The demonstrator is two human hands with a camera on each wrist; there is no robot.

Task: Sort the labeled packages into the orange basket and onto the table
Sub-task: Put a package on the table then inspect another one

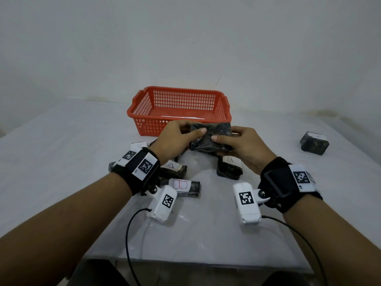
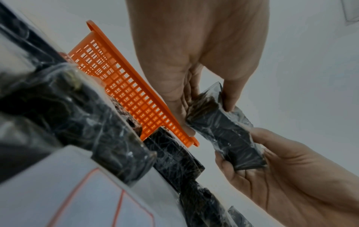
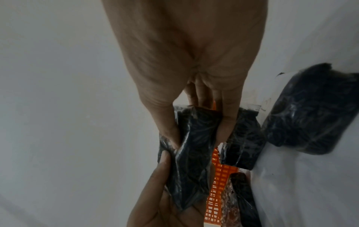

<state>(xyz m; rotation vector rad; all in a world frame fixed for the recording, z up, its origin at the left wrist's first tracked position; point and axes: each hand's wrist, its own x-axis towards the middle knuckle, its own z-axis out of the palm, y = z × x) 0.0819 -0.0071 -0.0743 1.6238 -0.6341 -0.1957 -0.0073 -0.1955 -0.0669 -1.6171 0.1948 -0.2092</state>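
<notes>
Packages wrapped in crinkled clear film over dark contents lie scattered on the white table (image 1: 61,153) in front of the orange basket (image 1: 144,104); going left to right, a package with a white label (image 1: 139,145) peeks out beside the left wrist, a triangle-marked package (image 1: 173,169) lies under that forearm, and a package with a red B (image 1: 183,185) sits nearest the person; the left hand (image 1: 173,139) and right hand (image 1: 245,145) come next, both clamped on one dark package (image 1: 210,139), thumbs pressed on top and fingers curled beneath, held up just in front of the basket's near wall (its label is not visible from above); below the right hand rests a second B package (image 1: 229,167); well apart at the far right stands a lone package (image 1: 314,143) with a white top label. The basket is rigid plastic lattice with a rolled rim and handle notches; a white strip (image 1: 182,117) lies on its floor. Both wrists carry black straps with white marker tags and small white camera housings, with black cables trailing off the near table edge.
</notes>
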